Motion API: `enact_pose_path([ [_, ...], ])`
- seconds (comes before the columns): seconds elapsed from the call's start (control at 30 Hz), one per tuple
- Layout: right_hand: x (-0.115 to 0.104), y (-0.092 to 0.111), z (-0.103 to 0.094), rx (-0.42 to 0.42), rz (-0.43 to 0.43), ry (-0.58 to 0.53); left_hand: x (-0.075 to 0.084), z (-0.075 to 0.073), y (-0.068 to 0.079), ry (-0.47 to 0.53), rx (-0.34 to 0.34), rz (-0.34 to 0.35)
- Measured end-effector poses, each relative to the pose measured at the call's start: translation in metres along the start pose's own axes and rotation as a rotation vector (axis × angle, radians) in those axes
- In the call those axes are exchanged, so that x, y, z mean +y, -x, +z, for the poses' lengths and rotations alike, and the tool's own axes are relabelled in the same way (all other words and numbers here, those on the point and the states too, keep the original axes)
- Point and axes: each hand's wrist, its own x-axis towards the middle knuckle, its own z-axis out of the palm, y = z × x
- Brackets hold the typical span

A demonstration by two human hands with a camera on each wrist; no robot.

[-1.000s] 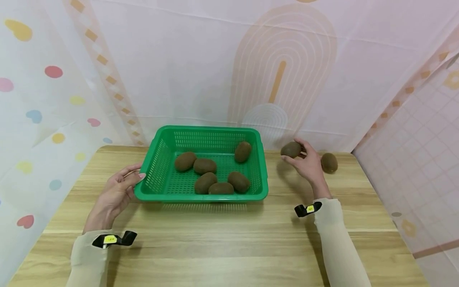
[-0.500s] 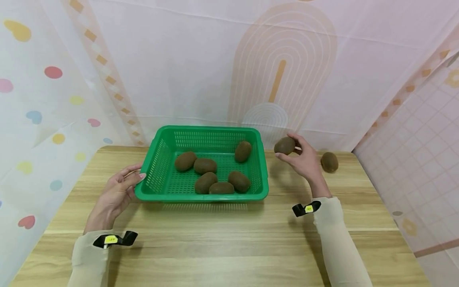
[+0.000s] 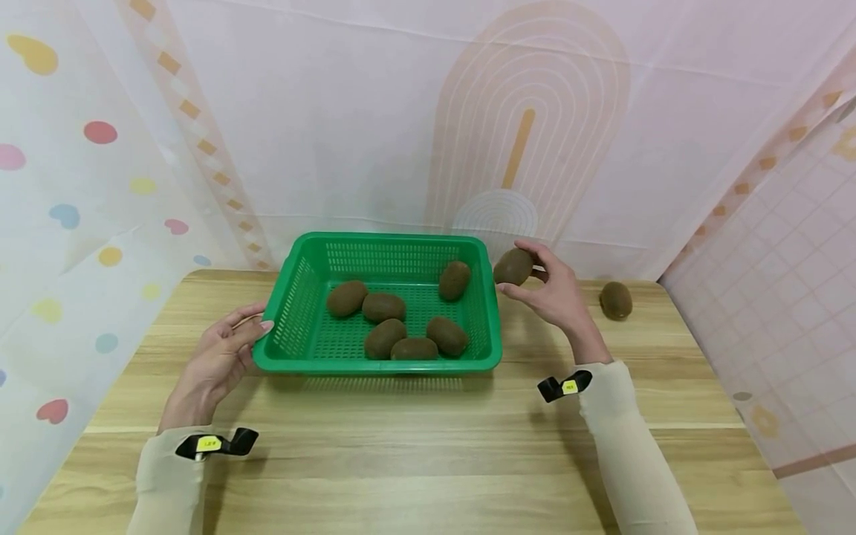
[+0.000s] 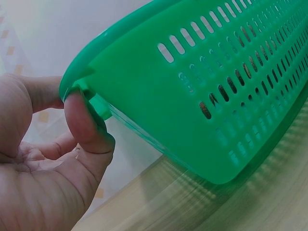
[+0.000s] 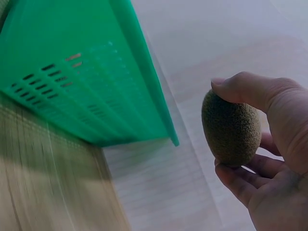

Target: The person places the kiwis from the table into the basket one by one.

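A green plastic basket (image 3: pixel 374 367) with slotted walls stands on the table, several brown kiwis (image 3: pixel 384 307) lying in it. My left hand (image 3: pixel 217 357) grips the basket's left rim, thumb on top; the left wrist view shows the thumb (image 4: pixel 85 120) hooked at the rim's corner. In my right hand (image 3: pixel 555 293) a kiwi (image 5: pixel 231 127) is pinched between thumb and fingertips. It is held up just outside the basket's right rim, about level with it. Another kiwi (image 3: pixel 616 301) lies on the table to the right, behind the right hand.
The wooden table (image 3: pixel 414 461) reaches back to a patterned cloth (image 3: pixel 374 119) hanging behind it. More cloth walls (image 3: pixel 789 297) close in both sides. Each wrist carries a small black camera (image 3: pixel 565 386) on a cream sleeve.
My right hand has carried its kiwi leftward and slightly up, from over the table to beside the basket's right rim. The left hand and the basket have stayed in place.
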Motion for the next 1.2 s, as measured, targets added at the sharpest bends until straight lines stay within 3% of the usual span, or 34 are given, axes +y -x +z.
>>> enact_pose_path([
  [0.4,-0.018,-0.009,0.015,-0.087,-0.068,-0.016,0.001,-0.001,0.001,-0.011,-0.002,0.003],
  [0.93,-0.024,-0.013,0.035,-0.178,-0.11,0.065,0.0,0.0,0.0,-0.017,0.009,-0.005],
  [1.2,-0.023,-0.01,0.036,-0.225,-0.046,0.147,0.0,0.001,0.0,-0.024,0.012,-0.012],
])
